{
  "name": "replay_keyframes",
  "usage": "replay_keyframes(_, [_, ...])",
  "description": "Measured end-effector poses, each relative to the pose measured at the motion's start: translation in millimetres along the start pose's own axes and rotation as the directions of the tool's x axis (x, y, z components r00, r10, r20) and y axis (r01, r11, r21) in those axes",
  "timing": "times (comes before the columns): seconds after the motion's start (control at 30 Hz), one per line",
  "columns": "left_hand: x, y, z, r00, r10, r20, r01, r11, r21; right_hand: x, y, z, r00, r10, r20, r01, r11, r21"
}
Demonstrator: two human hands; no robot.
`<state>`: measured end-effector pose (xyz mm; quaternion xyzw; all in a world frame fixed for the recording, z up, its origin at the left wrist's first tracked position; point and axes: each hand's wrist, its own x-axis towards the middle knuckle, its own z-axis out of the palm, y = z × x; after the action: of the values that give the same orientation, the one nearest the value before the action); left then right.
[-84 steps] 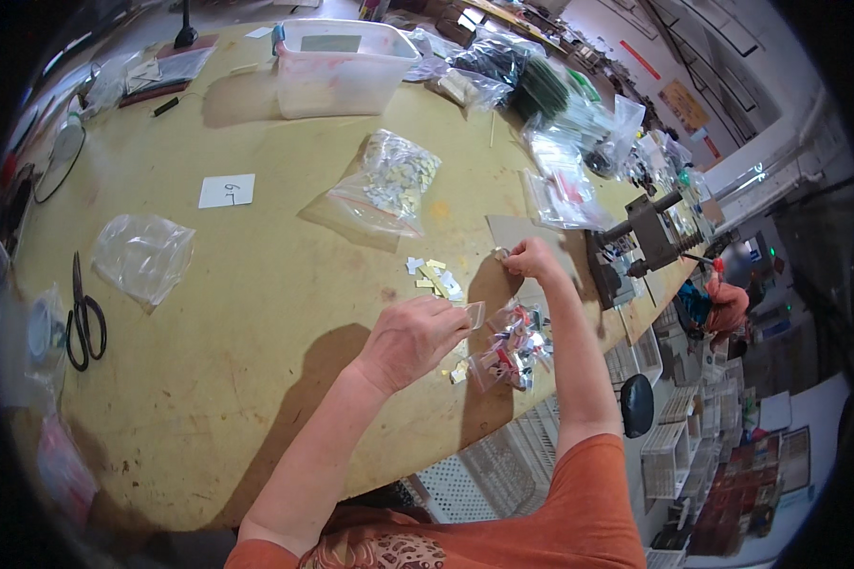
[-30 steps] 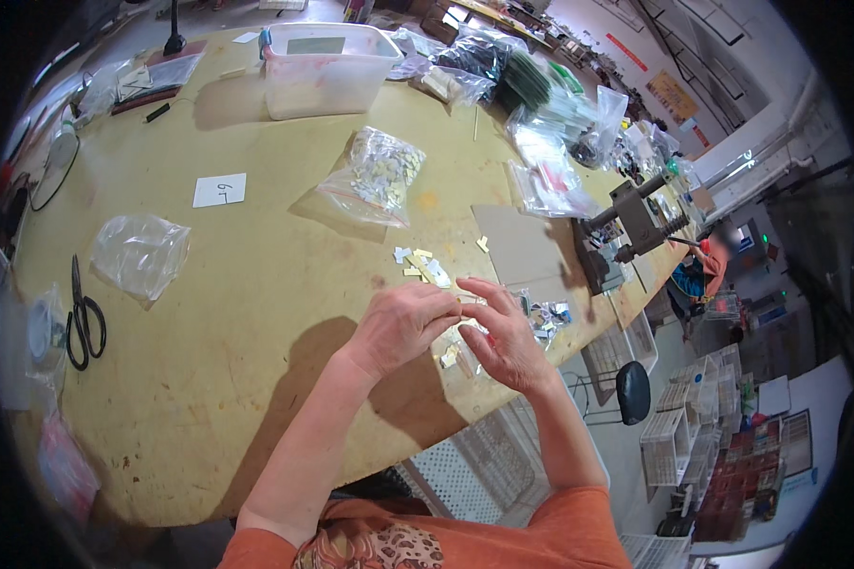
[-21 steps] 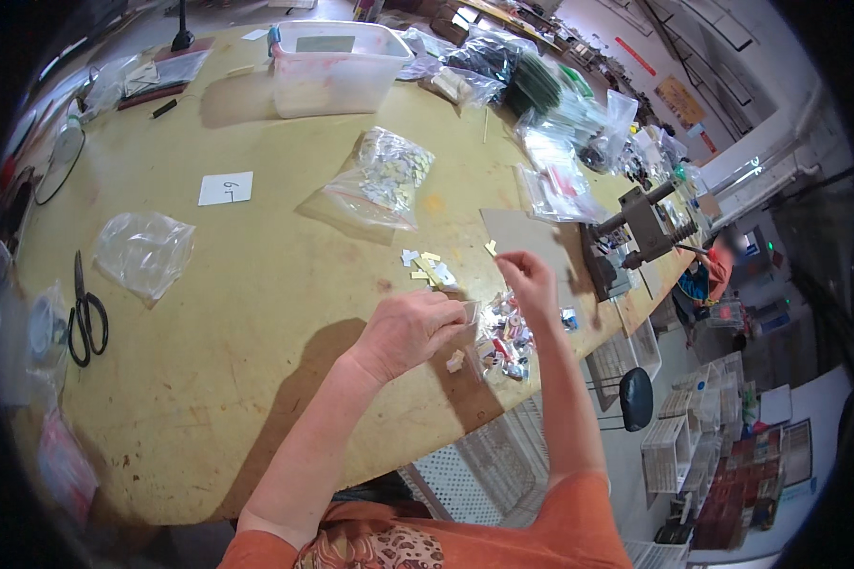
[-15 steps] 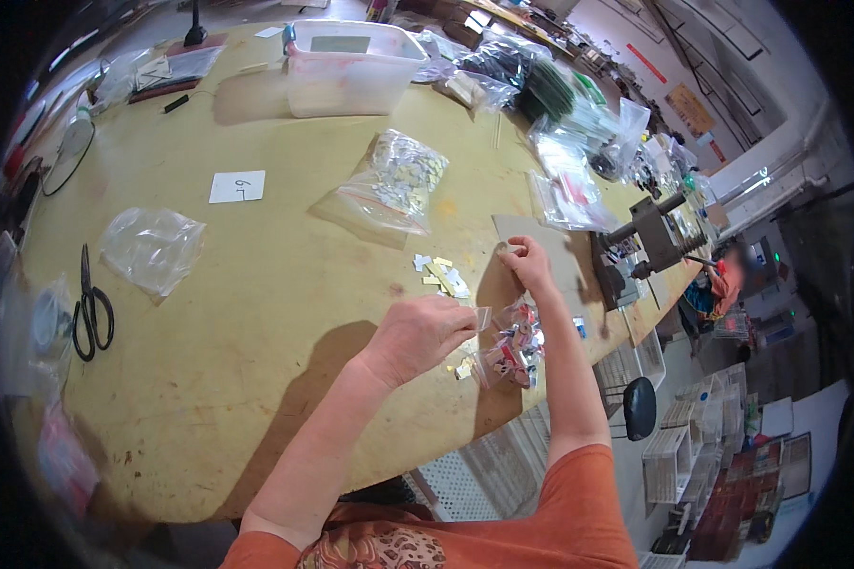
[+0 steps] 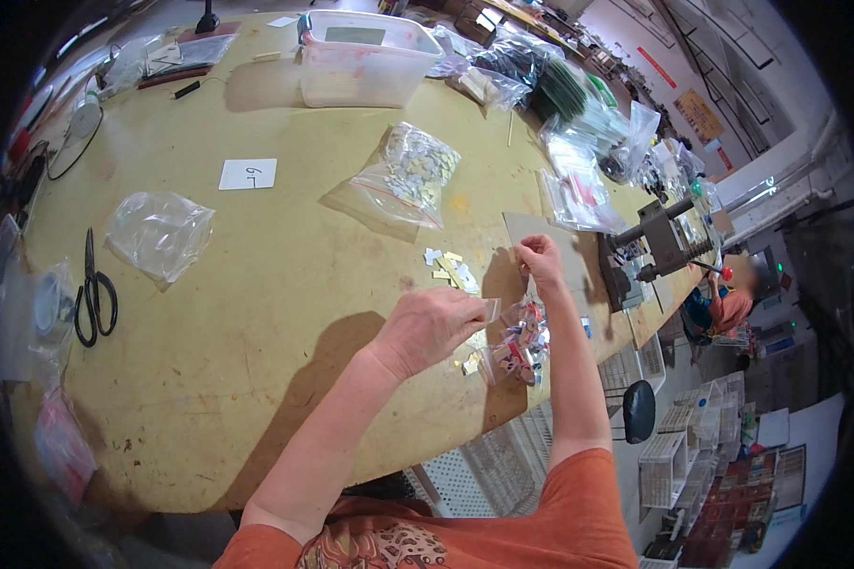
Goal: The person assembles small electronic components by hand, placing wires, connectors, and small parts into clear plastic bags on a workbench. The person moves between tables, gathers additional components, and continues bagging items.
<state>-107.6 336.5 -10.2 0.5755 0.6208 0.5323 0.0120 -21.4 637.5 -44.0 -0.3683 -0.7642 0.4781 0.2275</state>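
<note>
At the frame's centre, the left hand [image 5: 432,329] pinched a small bag [image 5: 493,309]; right of it, beyond the filled bags [image 5: 522,343], the right hand [image 5: 540,261] had bunched fingertips, any contents unclear.

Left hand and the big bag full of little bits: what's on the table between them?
Between the left hand and the big bag lie small flat yellow and white pieces. The head view shows them.
</note>
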Motion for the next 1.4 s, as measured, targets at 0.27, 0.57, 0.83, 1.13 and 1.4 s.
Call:
replay_keyframes(0.27, [1, 4, -2, 0.999, -0.051, -0.003, 0.05, 0.986, -0.157, -121, -101, 25, 0.981, -0.167, 0.096, 0.119, 0.919, 0.375])
replay_keyframes(0.57, [3, 11, -1, 0.996, -0.064, 0.058, 0.08, 0.94, -0.332, -184, -118, 12, 0.835, -0.521, 0.178, 0.55, 0.8, -0.241])
replay_keyframes(0.83, [2, 40, -9, 0.983, 0.003, 0.184, 0.06, 0.941, -0.333, -214, -124, -7, 0.773, -0.585, 0.246, 0.634, 0.704, -0.319])
replay_keyframes(1.13, [-43, 84, -61, 0.982, -0.01, 0.187, 0.055, 0.969, -0.241, -272, -146, 6, 0.597, -0.737, 0.317, 0.801, 0.521, -0.295])
replay_keyframes(1.4, [-119, 101, -100, 0.995, -0.102, 0.015, 0.101, 0.934, -0.343, -308, -143, 50, 0.808, -0.448, 0.382, 0.436, 0.892, 0.125])
